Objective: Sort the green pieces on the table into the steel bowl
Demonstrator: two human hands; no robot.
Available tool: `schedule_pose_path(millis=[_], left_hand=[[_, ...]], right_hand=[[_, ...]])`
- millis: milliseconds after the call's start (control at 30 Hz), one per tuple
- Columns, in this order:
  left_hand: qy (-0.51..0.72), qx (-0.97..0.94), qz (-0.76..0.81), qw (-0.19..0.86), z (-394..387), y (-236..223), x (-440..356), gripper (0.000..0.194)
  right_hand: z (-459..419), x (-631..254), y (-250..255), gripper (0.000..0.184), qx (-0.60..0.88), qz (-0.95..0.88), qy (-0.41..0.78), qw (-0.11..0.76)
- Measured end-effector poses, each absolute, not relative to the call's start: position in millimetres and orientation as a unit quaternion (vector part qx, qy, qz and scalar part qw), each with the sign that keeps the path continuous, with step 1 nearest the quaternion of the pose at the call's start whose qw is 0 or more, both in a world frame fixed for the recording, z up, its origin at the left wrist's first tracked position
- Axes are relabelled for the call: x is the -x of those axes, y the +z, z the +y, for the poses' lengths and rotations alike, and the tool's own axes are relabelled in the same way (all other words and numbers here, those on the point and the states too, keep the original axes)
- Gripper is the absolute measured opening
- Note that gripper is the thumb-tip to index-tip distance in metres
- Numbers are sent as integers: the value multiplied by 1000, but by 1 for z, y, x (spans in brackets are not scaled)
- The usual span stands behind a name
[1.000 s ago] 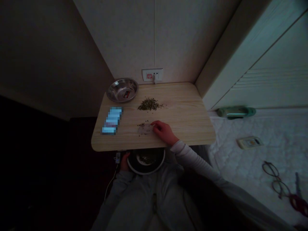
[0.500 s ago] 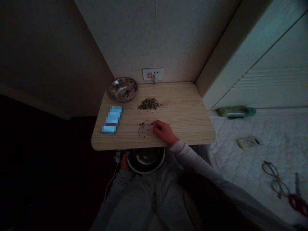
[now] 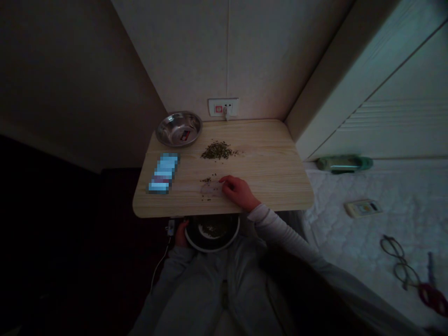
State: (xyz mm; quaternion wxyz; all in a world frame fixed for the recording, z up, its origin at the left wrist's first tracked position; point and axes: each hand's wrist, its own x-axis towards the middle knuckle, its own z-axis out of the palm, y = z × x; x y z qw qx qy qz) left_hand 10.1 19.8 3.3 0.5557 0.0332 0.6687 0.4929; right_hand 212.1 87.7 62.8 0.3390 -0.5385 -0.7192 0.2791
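Note:
My right hand point(image 3: 240, 192) rests on the light wooden table point(image 3: 280, 163). Its index finger is stretched out, the others curl below, and no held thing shows. By its fingertips lie a few scattered green bean-like grains point(image 3: 207, 179) and a faint pale patch point(image 3: 211, 187). Farther back is a larger pile of the same grains point(image 3: 217, 150). Below the table's front edge, my left hand point(image 3: 181, 234) grips the left side of a dark bowl with a pale rim point(image 3: 229, 242). Grains appear to lie in the bowl; its far side is hidden under the table.
A steel bowl point(image 3: 179, 129) stands at the back left, with a lit phone point(image 3: 164, 173) in front. A plug sits in the wall socket point(image 3: 223, 108). On the white bedding at right lie a green bottle point(image 3: 345, 163), a small card-like box point(image 3: 363, 208), glasses point(image 3: 399, 262) and a red-handled tool point(image 3: 432, 298).
A few grains beside my right hand have shifted slightly. Both hands and the bowl stay almost where they were; the view has tilted a little.

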Motion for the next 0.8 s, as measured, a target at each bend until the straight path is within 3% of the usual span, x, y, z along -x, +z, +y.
schedule_pose_path(millis=[800], left_hand=[[502, -40, 651, 567, 19, 12, -16, 17]], right_hand=[[87, -211, 63, 21, 526, -742, 268, 318]])
